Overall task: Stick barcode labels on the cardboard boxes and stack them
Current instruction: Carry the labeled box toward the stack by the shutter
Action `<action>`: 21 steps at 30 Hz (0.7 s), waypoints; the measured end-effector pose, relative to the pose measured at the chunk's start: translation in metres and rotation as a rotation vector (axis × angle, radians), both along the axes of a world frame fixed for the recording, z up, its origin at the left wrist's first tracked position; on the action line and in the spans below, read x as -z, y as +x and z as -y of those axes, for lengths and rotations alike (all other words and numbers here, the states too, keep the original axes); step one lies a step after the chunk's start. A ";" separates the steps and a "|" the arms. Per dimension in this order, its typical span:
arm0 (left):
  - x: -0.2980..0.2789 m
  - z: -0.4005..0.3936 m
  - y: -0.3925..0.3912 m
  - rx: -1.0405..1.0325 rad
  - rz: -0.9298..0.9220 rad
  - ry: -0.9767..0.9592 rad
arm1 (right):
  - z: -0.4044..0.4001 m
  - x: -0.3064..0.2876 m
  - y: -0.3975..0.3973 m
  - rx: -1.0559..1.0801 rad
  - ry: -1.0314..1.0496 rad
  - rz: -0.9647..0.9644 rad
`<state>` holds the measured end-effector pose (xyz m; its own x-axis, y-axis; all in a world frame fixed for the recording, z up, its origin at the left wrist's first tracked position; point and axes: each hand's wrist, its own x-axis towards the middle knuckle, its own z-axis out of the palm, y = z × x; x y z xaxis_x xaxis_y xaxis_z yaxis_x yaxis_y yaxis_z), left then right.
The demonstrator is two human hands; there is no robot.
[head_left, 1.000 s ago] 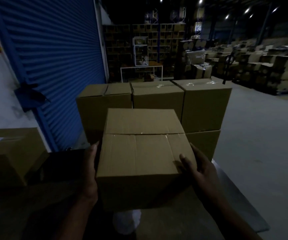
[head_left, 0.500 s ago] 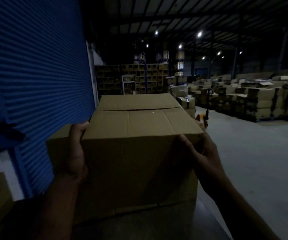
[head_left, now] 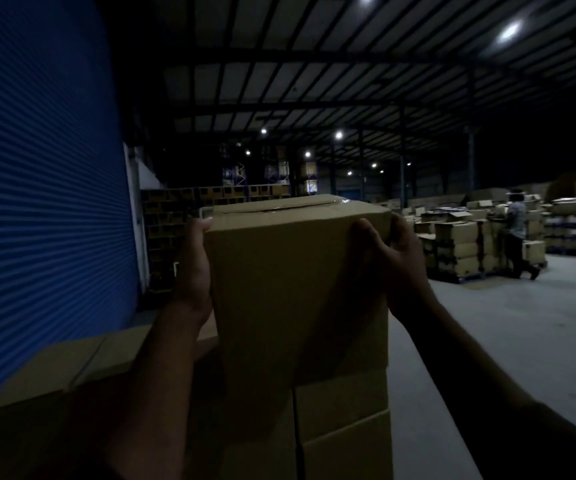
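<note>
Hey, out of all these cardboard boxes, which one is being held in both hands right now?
The tall box in the centre, gripped by the left hand and right hand near its top corners. The other boxes sit untouched below.

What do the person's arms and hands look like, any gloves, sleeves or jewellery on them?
Both hands are bare, with no gloves. The left hand and right hand show no ring, watch or wristband that the dim light lets me see. Both forearms are uncovered as far as the frame shows; any sleeve higher up is lost in shadow.
</note>
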<state>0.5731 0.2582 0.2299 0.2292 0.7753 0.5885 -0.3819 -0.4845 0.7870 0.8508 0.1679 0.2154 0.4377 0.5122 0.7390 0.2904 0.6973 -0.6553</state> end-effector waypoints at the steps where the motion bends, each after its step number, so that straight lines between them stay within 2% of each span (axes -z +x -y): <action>1: -0.006 -0.011 0.008 0.027 0.001 -0.002 | -0.011 -0.008 0.004 0.015 0.012 -0.008; 5: -0.026 -0.047 0.037 0.042 0.025 -0.019 | -0.048 -0.032 0.018 0.039 0.028 -0.043; 12: -0.045 -0.092 0.084 -0.167 0.040 0.086 | -0.104 -0.047 0.049 0.067 0.038 -0.078; 15: -0.050 -0.115 0.104 -0.100 -0.028 0.094 | -0.126 -0.047 0.070 0.066 0.028 -0.107; 18: -0.053 -0.124 0.124 -0.124 0.011 0.154 | -0.151 -0.047 0.094 0.058 0.008 -0.120; 21: -0.050 -0.136 0.140 -0.129 0.008 0.121 | -0.172 -0.046 0.113 0.048 -0.038 -0.131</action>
<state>0.7135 0.3946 0.2804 0.1275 0.7214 0.6807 -0.3164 -0.6208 0.7173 0.9638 0.3403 0.2614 0.5542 0.5148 0.6541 0.2330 0.6584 -0.7157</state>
